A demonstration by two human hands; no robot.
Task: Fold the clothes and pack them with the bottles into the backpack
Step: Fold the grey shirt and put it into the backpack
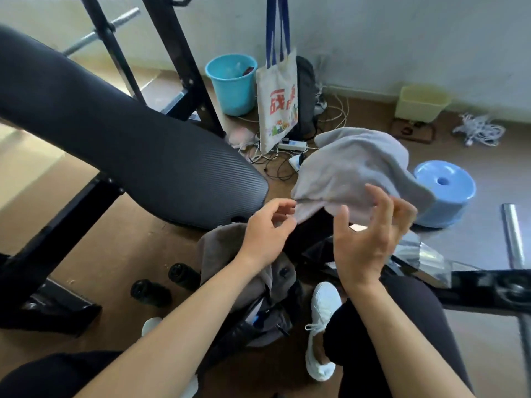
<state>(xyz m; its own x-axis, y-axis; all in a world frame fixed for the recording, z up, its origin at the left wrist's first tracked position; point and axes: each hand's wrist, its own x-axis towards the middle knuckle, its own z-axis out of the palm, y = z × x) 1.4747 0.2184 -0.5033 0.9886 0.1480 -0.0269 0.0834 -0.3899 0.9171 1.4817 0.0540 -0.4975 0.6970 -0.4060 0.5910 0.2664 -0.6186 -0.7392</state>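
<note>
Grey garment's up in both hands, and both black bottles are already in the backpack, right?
No. The head view shows both black bottles lying on the floor left of the backpack, not in it. The grey garment is held up, as you say.

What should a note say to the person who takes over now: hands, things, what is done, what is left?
Left hand and right hand both hold the light grey garment in the air, unfolded.
Two black bottles lie on the floor, beside the backpack.
Done: nothing I can confirm.
Left: fold the garment, pack it and the bottles.
</note>
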